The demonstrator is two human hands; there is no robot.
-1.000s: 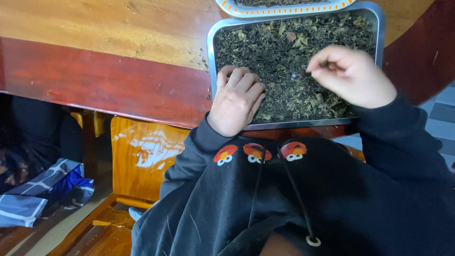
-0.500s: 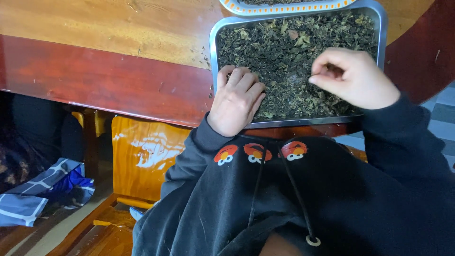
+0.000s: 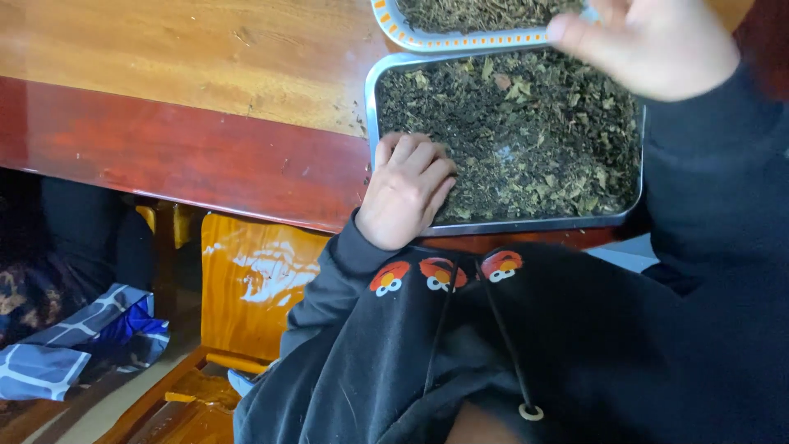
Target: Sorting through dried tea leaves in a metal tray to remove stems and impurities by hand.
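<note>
- The fingers (image 3: pixel 415 156) of the left hand (image 3: pixel 404 193) are seen curled loosely over the near left corner of the metal tray (image 3: pixel 371 107); fingertips are rested on the dried leaves (image 3: pixel 526 140), nothing is gripped.
- The right hand (image 3: pixel 653 41) is held raised over the far right of the tray, its fingers bent together; whether anything is pinched between them cannot be told, as the tips are cut off by the frame edge.
- The tray is set at the near edge of the wooden table (image 3: pixel 189 90), its near rim almost level with the red-brown table edge.
- A second dish with an orange and white patterned rim (image 3: pixel 444 37) is placed just beyond the tray, the rims nearly touching.
- Bare tabletop is left to the left of the tray; a wooden chair (image 3: pixel 255 279) and a blue patterned cloth (image 3: pixel 74 345) are noted below.
- Against the earlier frame, the right hand is found lifted off the leaves and moved towards the far dish; the left hand is unchanged on its corner.
</note>
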